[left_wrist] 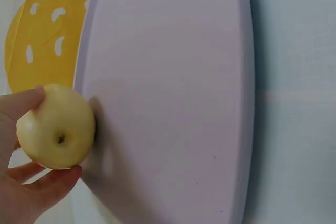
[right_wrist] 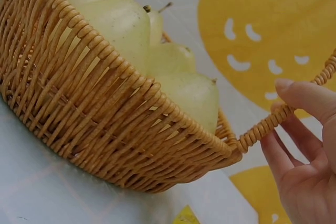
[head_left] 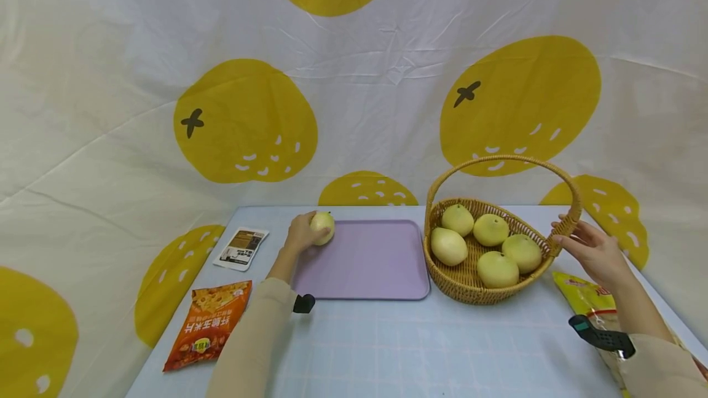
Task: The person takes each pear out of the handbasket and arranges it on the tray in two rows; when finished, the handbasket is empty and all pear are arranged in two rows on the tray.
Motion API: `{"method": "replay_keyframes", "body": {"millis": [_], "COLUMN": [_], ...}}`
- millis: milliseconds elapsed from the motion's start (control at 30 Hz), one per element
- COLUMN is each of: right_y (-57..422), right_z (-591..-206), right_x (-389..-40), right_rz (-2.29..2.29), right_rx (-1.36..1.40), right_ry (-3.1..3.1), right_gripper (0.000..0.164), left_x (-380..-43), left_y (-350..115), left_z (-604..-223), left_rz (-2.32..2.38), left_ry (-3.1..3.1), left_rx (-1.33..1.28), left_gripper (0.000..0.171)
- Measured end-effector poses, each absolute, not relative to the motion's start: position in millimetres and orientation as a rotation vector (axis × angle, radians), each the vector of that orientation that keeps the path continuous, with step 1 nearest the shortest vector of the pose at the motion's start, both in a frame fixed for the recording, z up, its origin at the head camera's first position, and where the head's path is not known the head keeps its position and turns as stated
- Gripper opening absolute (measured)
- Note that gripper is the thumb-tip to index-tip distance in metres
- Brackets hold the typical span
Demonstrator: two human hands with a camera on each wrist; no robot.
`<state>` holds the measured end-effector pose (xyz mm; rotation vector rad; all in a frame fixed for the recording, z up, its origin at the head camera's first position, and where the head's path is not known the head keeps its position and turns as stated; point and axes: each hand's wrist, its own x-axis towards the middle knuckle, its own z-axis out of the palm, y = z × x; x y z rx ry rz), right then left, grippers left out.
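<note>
My left hand (head_left: 301,233) grips a pale yellow pear (head_left: 322,228) over the back left corner of a purple tray (head_left: 370,260). In the left wrist view, thumb and fingers wrap the sides of that pear (left_wrist: 58,127), and its dimpled end faces the camera. My right hand (head_left: 600,255) holds the right foot of the handle (head_left: 570,223) on a wicker basket (head_left: 467,290). Thumb and fingers lie on either side of the handle (right_wrist: 268,124) in the right wrist view. Several pale green pears (head_left: 491,230) sit inside the basket.
A white pouch (head_left: 241,249) and an orange snack bag (head_left: 210,324) lie left of the tray. Under my right forearm is a yellow-green bag (head_left: 583,293), partly hidden. A curtain (head_left: 381,121) printed with yellow fruit hangs behind the table.
</note>
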<state>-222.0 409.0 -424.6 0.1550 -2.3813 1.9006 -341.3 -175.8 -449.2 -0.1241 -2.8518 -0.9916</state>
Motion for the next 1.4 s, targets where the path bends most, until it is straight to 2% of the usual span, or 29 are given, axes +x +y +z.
{"method": "replay_keyframes", "body": {"millis": [267,533,800,900,1133,1300,1400], "right_y": [408,409,409,408,408,408,408], "right_z": [-424,-424,-424,-424,-424,-424,-424], "right_x": [-222,-221,-222,-221,-221,-221,-222], "right_rz": [1.947,1.959,1.909,1.972,1.997,1.9,1.866], "right_rx": [0.175,0.151,0.139,0.156,0.187,0.146,0.132], "right_ry": [-2.344,-2.357,-2.372,-2.323,-2.31,-2.382,-2.41], "right_gripper": [0.051,0.053,0.051,0.048,0.049,0.052,0.056], "left_x": [-336,-338,-338,-337,-338,-336,-333], "left_y": [-183,-190,-187,-187,-189,-191,-194], "left_z": [-444,-451,-448,-446,-445,-442,-438], "left_rz": [-0.969,-1.04,-1.064,-1.07,-0.983,-1.033,-1.098], "left_ry": [-2.883,-2.851,-2.819,-2.862,-2.986,-2.99,-2.993], "left_rx": [0.074,-0.045,-0.164,-0.192,-0.24,-0.216,-0.197], "left_gripper": [0.064,0.062,0.049,0.055,0.083,0.091,0.085]}}
